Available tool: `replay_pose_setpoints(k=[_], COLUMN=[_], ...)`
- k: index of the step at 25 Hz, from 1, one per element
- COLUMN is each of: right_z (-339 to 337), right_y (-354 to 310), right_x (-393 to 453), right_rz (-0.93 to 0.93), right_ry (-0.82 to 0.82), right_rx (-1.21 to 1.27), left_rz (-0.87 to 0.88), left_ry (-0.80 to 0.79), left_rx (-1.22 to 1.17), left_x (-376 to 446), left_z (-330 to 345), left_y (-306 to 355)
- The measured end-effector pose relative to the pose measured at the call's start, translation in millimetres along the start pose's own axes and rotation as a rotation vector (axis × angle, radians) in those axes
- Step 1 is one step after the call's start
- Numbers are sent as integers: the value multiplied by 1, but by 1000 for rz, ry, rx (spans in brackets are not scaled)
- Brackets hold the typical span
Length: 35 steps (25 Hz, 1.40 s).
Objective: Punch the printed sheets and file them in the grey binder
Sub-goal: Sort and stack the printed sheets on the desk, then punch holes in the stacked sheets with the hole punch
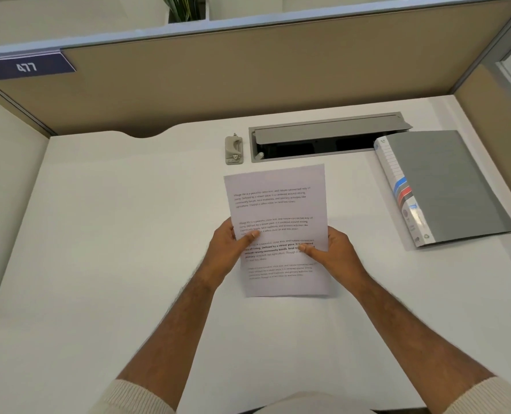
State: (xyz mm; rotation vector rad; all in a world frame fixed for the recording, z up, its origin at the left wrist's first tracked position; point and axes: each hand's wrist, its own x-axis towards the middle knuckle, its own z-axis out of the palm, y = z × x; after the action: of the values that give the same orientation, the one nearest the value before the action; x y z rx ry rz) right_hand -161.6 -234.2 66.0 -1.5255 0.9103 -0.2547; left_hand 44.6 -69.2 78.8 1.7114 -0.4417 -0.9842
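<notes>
Printed sheets: white, four blocks of black text, being held over the surface. Left hand and right hand are each pinching a side edge, thumbs on top. Grey binder is lying closed, far right of the grip; hole punch is sitting just beyond.

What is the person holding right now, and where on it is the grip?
The printed sheets: the left hand holds the left edge and the right hand the right edge, thumbs on the printed face.
</notes>
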Motion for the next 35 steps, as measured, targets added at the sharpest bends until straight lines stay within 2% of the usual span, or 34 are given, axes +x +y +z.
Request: replay_pose_setpoints(k=[4, 9, 14, 21, 29, 35], right_z=[-10, -19, -24, -26, -25, -26], right_y=[7, 15, 20, 22, 25, 29], right_x=[18, 40, 60, 76, 82, 82], right_rz=[25, 44, 72, 104, 116, 120], right_ry=[5, 11, 18, 21, -8, -12], right_rx=[-20, -22, -23, -1, 33, 33], left_rz=[-54, -32, -36, -41, -140, -132], left_ry=[38, 130, 270, 372, 371, 395], left_rx=[-15, -35, 91, 175, 314, 416], left_x=[41, 88, 142, 214, 282, 300], left_z=[-9, -20, -35, -46, -47, -44], left_y=[-2, 2, 6, 20, 45, 48])
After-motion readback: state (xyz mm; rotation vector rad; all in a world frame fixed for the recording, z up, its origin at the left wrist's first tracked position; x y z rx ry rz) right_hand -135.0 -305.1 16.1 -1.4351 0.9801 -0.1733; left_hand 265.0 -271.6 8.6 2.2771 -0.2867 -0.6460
